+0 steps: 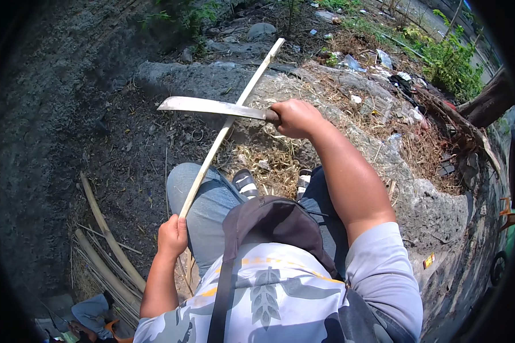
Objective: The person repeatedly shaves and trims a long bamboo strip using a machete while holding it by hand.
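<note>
My left hand is closed round the near end of a long pale strip that looks like split bamboo or wood. The strip slants up and away to the right, passing over my left knee. In my right hand is the dark handle of a machete. Its broad, slightly curved blade points left and lies across the strip a little beyond the strip's middle. Whether the blade touches the strip or hovers over it, I cannot tell.
Several long poles and thin strips lie at the left. Dry shavings cover ground between my sandalled feet. Litter and a tree trunk are at the far right. Another person's leg shows at the lower left. A dark bag rests on my lap.
</note>
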### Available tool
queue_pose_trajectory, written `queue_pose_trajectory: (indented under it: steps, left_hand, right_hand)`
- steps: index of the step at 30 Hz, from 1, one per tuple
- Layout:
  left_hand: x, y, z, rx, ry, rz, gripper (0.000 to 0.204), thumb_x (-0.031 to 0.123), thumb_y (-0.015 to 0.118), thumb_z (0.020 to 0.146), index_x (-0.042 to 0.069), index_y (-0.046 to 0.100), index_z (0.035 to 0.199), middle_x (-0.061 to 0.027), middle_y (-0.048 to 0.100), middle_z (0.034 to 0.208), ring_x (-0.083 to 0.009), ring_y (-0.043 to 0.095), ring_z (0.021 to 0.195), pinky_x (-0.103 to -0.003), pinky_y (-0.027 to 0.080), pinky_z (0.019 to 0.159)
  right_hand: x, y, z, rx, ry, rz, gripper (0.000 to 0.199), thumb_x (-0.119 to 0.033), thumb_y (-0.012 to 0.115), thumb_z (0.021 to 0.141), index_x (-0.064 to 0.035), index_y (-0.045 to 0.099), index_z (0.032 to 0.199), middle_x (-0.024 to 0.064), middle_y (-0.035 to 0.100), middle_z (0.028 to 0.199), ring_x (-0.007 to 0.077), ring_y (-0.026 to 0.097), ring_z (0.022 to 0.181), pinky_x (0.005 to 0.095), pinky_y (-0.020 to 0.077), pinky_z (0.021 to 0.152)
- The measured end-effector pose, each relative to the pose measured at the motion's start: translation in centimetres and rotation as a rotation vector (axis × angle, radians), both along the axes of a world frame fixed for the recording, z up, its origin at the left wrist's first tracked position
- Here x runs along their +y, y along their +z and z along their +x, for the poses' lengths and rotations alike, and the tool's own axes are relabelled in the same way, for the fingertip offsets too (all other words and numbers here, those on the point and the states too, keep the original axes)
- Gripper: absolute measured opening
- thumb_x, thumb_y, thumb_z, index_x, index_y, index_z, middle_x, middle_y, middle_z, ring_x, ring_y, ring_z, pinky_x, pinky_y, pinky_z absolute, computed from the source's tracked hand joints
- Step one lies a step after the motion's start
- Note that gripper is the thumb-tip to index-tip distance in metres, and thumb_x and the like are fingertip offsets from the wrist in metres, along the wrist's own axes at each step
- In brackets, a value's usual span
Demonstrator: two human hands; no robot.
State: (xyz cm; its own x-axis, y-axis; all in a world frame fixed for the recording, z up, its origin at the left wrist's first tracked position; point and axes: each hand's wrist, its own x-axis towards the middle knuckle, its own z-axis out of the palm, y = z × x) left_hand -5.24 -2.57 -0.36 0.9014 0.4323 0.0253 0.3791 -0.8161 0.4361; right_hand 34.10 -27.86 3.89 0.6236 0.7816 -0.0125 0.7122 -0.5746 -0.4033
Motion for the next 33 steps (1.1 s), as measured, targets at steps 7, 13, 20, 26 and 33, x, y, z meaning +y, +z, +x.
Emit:
queue_pose_trajectory:
  steps: [7, 13, 20, 26, 33]
  left_hand:
    - [0.6, -0.6, -0.6, -0.028, 0.005, -0.02, 0.041, 0.032, 0.048, 0.106, 0.002, 0.05, 0.077, -0.0251, 0.055, 0.066, -0.0483, 0.057, 0.064, -0.052, 0.042, 0.057]
    - [1.7, 0.0, 0.7, 0.019, -0.038, -0.129, 0.047, 0.036, 0.044, 0.108, 0.0, 0.053, 0.079, -0.0224, 0.052, 0.064, -0.0421, 0.054, 0.058, -0.046, 0.042, 0.056]
    - [2.0, 0.0, 0.0, 0.048, -0.05, -0.167, 0.048, 0.037, 0.045, 0.108, 0.0, 0.053, 0.079, -0.0225, 0.052, 0.063, -0.041, 0.054, 0.057, -0.046, 0.042, 0.056]
    - [1.9, -0.6, 0.1, -0.003, 0.002, -0.227, 0.047, 0.037, 0.046, 0.107, 0.0, 0.054, 0.079, -0.0195, 0.049, 0.061, -0.034, 0.05, 0.053, -0.043, 0.04, 0.054]
    - [2.4, -0.6, -0.4, -0.009, -0.009, -0.232, 0.045, 0.035, 0.046, 0.108, 0.0, 0.055, 0.08, -0.0169, 0.047, 0.061, -0.0268, 0.047, 0.054, -0.041, 0.04, 0.055]
  right_hand:
    - [1.1, -0.7, -1.1, -0.19, 0.198, -0.064, 0.015, -0.016, 0.069, 0.076, -0.0119, 0.066, 0.089, 0.0154, 0.07, 0.084, 0.0362, 0.07, 0.089, 0.0493, 0.0552, 0.076]
    - [-3.7, -5.6, 6.6, 0.197, -0.62, 0.092, 0.027, -0.018, 0.063, 0.079, -0.0121, 0.072, 0.104, 0.0202, 0.073, 0.099, 0.0362, 0.07, 0.094, 0.0451, 0.0538, 0.084]
    - [-2.6, -4.1, 4.6, 0.185, -0.517, 0.103, 0.028, -0.019, 0.063, 0.079, -0.0088, 0.07, 0.104, 0.0198, 0.073, 0.098, 0.0371, 0.07, 0.095, 0.0455, 0.0532, 0.085]
    - [-0.3, -1.3, 1.1, -0.106, -0.052, 0.069, 0.014, -0.018, 0.065, 0.082, -0.0121, 0.069, 0.094, 0.0172, 0.072, 0.089, 0.0404, 0.069, 0.087, 0.0499, 0.055, 0.078]
    - [-1.1, 0.1, 0.9, -0.184, 0.005, -0.011, 0.012, -0.015, 0.068, 0.076, -0.013, 0.065, 0.087, 0.015, 0.071, 0.088, 0.0386, 0.069, 0.086, 0.0492, 0.0551, 0.074]
